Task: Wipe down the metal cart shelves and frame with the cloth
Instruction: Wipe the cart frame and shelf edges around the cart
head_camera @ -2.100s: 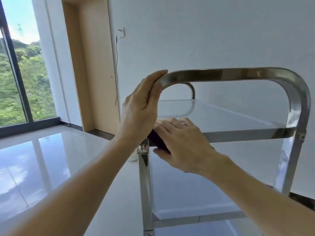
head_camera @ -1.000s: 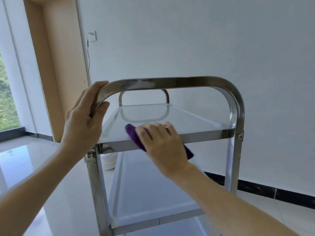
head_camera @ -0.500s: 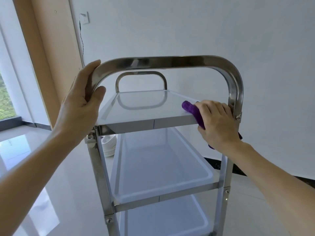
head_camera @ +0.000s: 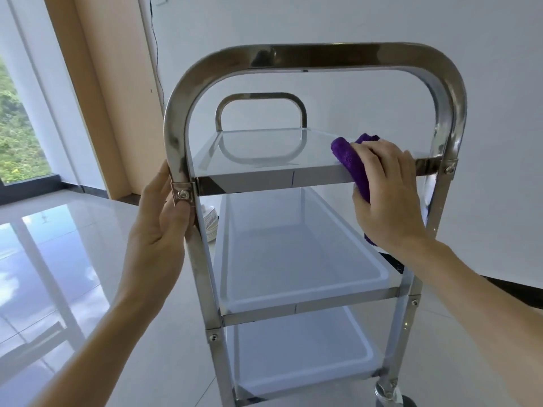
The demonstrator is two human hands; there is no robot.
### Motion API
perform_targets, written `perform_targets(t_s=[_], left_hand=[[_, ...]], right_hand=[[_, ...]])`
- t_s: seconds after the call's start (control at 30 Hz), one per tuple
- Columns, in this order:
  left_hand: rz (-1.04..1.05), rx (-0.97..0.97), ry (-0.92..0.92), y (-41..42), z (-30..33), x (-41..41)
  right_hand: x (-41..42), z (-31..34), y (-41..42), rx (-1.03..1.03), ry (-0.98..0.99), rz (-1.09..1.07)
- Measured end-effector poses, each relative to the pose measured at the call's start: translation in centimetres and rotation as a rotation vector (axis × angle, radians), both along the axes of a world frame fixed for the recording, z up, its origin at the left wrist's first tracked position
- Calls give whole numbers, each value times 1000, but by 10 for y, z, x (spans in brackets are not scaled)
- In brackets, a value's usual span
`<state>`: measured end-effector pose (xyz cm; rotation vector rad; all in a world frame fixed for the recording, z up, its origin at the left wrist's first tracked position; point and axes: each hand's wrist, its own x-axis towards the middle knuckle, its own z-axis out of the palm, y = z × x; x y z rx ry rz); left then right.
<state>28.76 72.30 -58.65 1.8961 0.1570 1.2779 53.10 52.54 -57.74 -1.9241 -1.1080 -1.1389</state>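
Head view: right hand (head_camera: 388, 195) clamps purple cloth (head_camera: 351, 161) on top shelf (head_camera: 264, 154) front edge; left hand (head_camera: 160, 227) grips the post (head_camera: 202, 274) below it. Next, likely wipe along that edge.

My left hand (head_camera: 160, 230): bare, no glove, ring or watch; forearm uncovered to the frame edge, no sleeve in view; my right hand (head_camera: 388, 198): likewise bare; wrist unadorned; nails short and plain; forearm unsleeved.
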Motion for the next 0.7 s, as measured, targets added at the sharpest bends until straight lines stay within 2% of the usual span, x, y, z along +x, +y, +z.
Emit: perform_targets(t_s=[0.13,0.37,0.5,0.63,0.7], left_hand=[[-23,-36,-82,5,-2,3],[-66,-172,-116,19,5,-1],[-117,-169,-82,23,9,-6],[-129,-89,19,32,12,-11],[-113,-44,50,34,14,-12]], right_hand=[[-53,-21,35,209,82,233],[-162,-54,121,490,432,484],[-203,-72,163,430,405,529],[-199,-103,179,354,387,447],[-194,-131,176,258,444,449]])
